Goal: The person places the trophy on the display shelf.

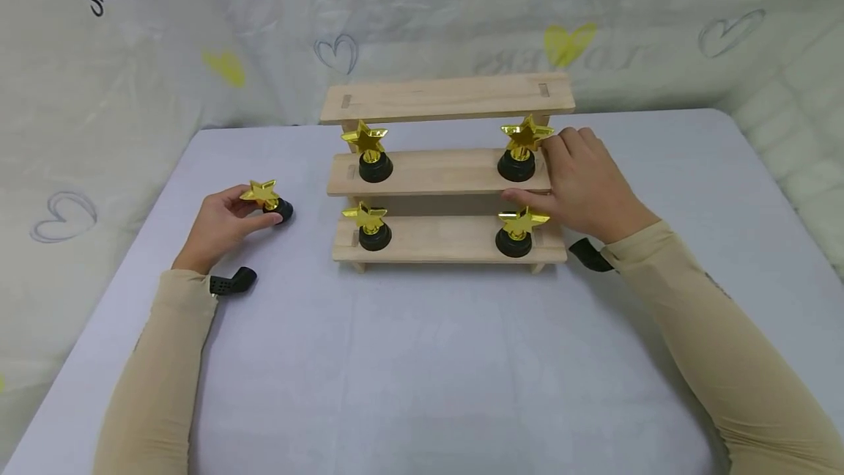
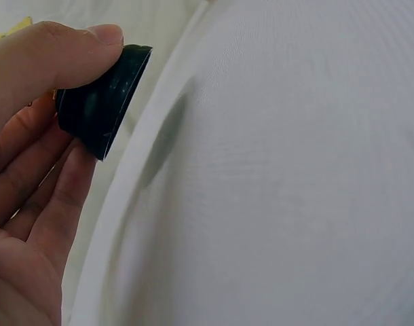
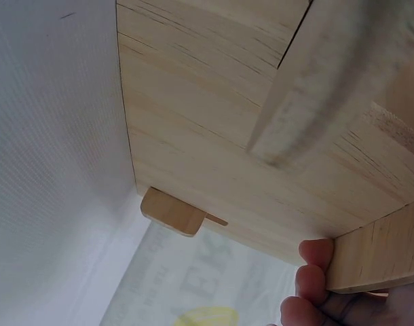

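My left hand [image 1: 220, 228] pinches a small trophy, a gold star [image 1: 261, 195] on a black round base [image 2: 102, 102], between thumb and fingers. In the left wrist view that base hangs just off the table, its shadow beside it. To the right stands a three-tier wooden shelf [image 1: 435, 171]. My right hand [image 1: 587, 185] grips its right end, thumb in front near the middle tier; in the right wrist view its fingertips [image 3: 310, 280] curl round a board's edge. Star trophies stand on both ends of the middle tier [image 1: 374, 166] and of the bottom tier [image 1: 514, 242].
A white-covered table [image 1: 422, 358] lies under everything. Behind it hangs a pale curtain [image 1: 435, 6] printed with hearts and lettering. Dark wrist devices [image 1: 233, 281] sit at both sleeves.
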`<act>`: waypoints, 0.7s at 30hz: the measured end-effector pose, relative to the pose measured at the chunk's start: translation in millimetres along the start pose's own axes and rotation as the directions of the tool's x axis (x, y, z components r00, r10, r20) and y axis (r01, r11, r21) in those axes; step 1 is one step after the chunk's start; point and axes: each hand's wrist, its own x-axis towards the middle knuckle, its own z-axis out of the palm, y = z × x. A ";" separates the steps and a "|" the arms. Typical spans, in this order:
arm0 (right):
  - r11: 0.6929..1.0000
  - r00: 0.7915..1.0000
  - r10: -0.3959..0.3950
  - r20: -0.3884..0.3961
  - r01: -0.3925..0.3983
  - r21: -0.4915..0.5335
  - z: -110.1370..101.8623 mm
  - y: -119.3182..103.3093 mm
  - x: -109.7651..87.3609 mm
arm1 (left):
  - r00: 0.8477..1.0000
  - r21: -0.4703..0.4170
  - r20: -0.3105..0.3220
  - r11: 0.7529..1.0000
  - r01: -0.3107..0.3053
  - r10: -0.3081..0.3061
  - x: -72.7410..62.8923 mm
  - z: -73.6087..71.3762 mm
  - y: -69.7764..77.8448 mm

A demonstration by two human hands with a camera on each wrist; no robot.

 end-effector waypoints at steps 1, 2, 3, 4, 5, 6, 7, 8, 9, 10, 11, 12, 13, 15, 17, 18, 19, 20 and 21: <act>1.000 1.000 -0.003 0.000 0.003 0.001 -0.1 0.0 -0.1 | 1.000 0.008 0.004 1.000 0.001 -0.001 0.1 0.0 0.6; 1.000 1.000 -0.006 0.001 0.006 0.002 -0.2 0.0 -0.2 | 1.000 0.014 0.006 1.000 0.006 -0.006 0.1 0.0 1.4; 1.000 1.000 -0.006 0.004 0.006 0.001 -0.3 -0.2 -0.2 | 1.000 0.015 0.008 1.000 0.008 -0.009 0.3 -0.3 2.0; 1.000 1.000 -0.007 0.003 0.007 -0.001 -0.5 -0.3 -0.2 | 1.000 0.020 0.008 1.000 0.008 -0.008 0.5 -0.5 2.9; 1.000 1.000 -0.007 0.004 0.007 -0.004 -1.0 -0.3 -0.4 | 1.000 0.024 0.012 1.000 0.005 -0.006 1.2 -0.5 3.6; 1.000 1.000 -0.004 0.003 0.004 -0.006 -1.3 -0.4 -0.5 | 1.000 0.027 0.013 1.000 0.002 -0.002 1.7 -0.6 4.7; 1.000 1.000 -0.004 0.002 0.004 -0.008 -1.3 -0.8 -0.5 | 1.000 0.033 0.013 0.999 -0.002 0.002 1.5 -0.9 5.2; 1.000 1.000 -0.003 0.002 0.003 -0.010 -1.3 -1.2 -0.3 | 1.000 0.037 0.012 0.999 -0.005 0.005 1.0 -1.3 6.1; 1.000 1.000 -0.001 0.002 0.001 -0.011 -1.3 -1.5 -0.3 | 1.000 0.038 0.011 0.999 -0.009 0.008 0.5 -1.6 7.1; 1.000 1.000 -0.001 0.002 0.001 -0.011 -1.2 -1.6 -0.4 | 1.000 0.043 0.014 0.999 -0.012 0.011 0.1 -1.7 8.2; 1.000 1.000 -0.001 0.001 0.001 -0.011 -1.3 -1.7 -0.6 | 1.000 0.049 0.017 0.999 -0.013 0.012 -0.4 -1.7 9.3; 1.000 1.000 0.000 0.002 0.000 -0.010 -1.4 -1.8 -0.5 | 1.000 0.055 0.018 0.998 -0.015 0.014 -1.0 -1.8 10.7; 1.000 1.000 -0.002 0.003 0.002 -0.012 -1.4 -1.8 -0.5 | 1.000 0.059 0.020 0.998 -0.017 0.016 -1.5 -1.8 12.0; 1.000 1.000 -0.004 0.005 0.004 -0.014 -1.3 -1.5 -0.8 | 1.000 0.062 0.015 0.998 -0.028 0.027 -2.8 -1.8 15.5; 1.000 1.000 -0.006 0.006 0.006 -0.018 -1.3 -1.1 -0.9 | 0.999 0.067 0.004 0.997 -0.045 0.045 -4.0 -1.9 19.4; 1.000 1.000 -0.006 0.007 0.006 -0.020 -1.3 -1.0 -0.7 | 0.999 0.067 -0.002 0.996 -0.054 0.054 -4.5 -2.0 21.6; 1.000 1.000 -0.006 0.008 0.007 -0.022 -1.2 -0.8 -0.8 | 0.998 0.067 -0.007 0.996 -0.063 0.063 -5.0 -2.2 23.6; 1.000 1.000 -0.006 0.010 0.006 -0.023 -1.1 -0.6 -0.8 | 0.997 0.068 -0.012 0.995 -0.071 0.072 -5.5 -2.5 25.6; 1.000 1.000 -0.004 0.011 0.005 -0.023 -1.0 -0.5 -0.7 | 0.997 0.066 -0.013 0.995 -0.079 0.080 -5.8 -2.8 27.4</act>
